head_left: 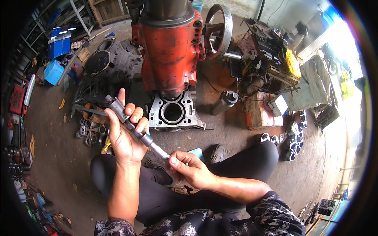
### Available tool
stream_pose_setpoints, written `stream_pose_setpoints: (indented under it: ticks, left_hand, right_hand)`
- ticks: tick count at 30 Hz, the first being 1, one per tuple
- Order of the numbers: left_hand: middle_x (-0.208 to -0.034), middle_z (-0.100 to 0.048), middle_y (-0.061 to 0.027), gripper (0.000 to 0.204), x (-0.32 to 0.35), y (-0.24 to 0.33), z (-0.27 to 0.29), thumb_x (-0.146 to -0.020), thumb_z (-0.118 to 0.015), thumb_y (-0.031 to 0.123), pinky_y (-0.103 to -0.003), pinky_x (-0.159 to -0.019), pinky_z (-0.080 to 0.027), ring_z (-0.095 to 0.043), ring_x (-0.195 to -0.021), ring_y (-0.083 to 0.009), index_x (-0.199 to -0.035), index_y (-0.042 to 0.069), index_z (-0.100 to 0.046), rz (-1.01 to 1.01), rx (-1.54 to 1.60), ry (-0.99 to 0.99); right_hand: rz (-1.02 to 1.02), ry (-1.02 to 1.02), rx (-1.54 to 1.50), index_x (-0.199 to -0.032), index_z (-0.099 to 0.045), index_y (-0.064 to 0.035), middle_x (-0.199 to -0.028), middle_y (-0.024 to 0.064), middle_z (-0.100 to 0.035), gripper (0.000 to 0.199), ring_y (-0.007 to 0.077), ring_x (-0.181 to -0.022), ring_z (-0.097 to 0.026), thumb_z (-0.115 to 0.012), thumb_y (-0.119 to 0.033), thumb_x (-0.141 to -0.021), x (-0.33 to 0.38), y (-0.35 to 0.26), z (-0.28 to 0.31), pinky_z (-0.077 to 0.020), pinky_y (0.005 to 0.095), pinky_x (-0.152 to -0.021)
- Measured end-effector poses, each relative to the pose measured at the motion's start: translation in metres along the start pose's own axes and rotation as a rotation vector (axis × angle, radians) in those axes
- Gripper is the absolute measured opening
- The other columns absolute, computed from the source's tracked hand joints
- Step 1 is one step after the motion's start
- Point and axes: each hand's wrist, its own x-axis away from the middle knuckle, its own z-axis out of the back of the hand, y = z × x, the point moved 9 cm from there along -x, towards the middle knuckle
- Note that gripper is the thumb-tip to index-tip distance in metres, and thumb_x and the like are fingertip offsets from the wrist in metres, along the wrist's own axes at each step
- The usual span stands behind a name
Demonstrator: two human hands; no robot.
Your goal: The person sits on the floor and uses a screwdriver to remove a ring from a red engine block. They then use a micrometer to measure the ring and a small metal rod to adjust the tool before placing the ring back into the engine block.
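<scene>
A stepped, rod-shaped metal tool [147, 140], dark at its upper end and bright toward the lower, slants across in front of me; its exact kind I cannot make out. My left hand [130, 137] is turned palm up, fingers curled around the tool's middle, with thumb and index finger reaching up beside its dark end. Thumb and fingers of my right hand [191, 169] pinch the bright lower end. Just beyond the tool, an engine block [189, 118] with a round bore lies on the floor, under a large red machine head [169, 55].
A handwheel [226, 31] juts from the machine's right side. A dark bottle [225, 103] stands right of the block. Pistons [291, 147] lie farther right, near a red-and-white box [262, 110]. Connecting rods [91, 131] sit at left, below a large grey casing [122, 59].
</scene>
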Motion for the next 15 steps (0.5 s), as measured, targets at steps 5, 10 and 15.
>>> stream_pose_setpoints:
  ticks: [5,10,15]
  left_hand:
    - [-0.096,-0.050,-0.0029,0.065,0.001,-0.005,-0.008,-0.101,-0.047,0.047,-0.026,-0.063,-0.047,-0.047,-0.081,-0.0141,-0.151,0.008,-0.033,0.039,-0.014,-0.046]
    - [-0.104,-0.051,-0.0027,0.066,0.003,-0.004,-0.004,-0.101,-0.048,0.046,-0.026,-0.065,-0.048,-0.048,-0.086,-0.0145,-0.153,0.009,-0.028,0.018,-0.164,0.046]
    - [-0.105,-0.051,-0.0026,0.065,0.001,-0.003,-0.004,-0.100,-0.052,0.040,-0.025,-0.064,-0.048,-0.048,-0.086,-0.0139,-0.152,0.009,-0.029,0.006,-0.094,-0.008]
  right_hand:
    - [-0.081,-0.058,-0.075,-0.096,-0.060,-0.0039,-0.078,0.0010,-0.053,0.034,0.0095,-0.066,-0.047,-0.052,-0.036,-0.104,0.005,0.001,-0.006,-0.0375,0.0239,-0.059]
    - [-0.062,-0.028,-0.094,-0.099,-0.062,-0.0028,-0.076,0.0019,-0.054,0.038,0.0100,-0.066,-0.048,-0.049,-0.038,-0.104,0.003,-0.005,-0.001,-0.0378,0.0241,-0.059]
    - [-0.106,0.039,0.011,-0.099,-0.063,-0.0020,-0.073,0.0010,-0.054,0.040,0.0099,-0.063,-0.048,-0.047,-0.038,-0.105,-0.001,-0.004,0.007,-0.0383,0.0244,-0.058]
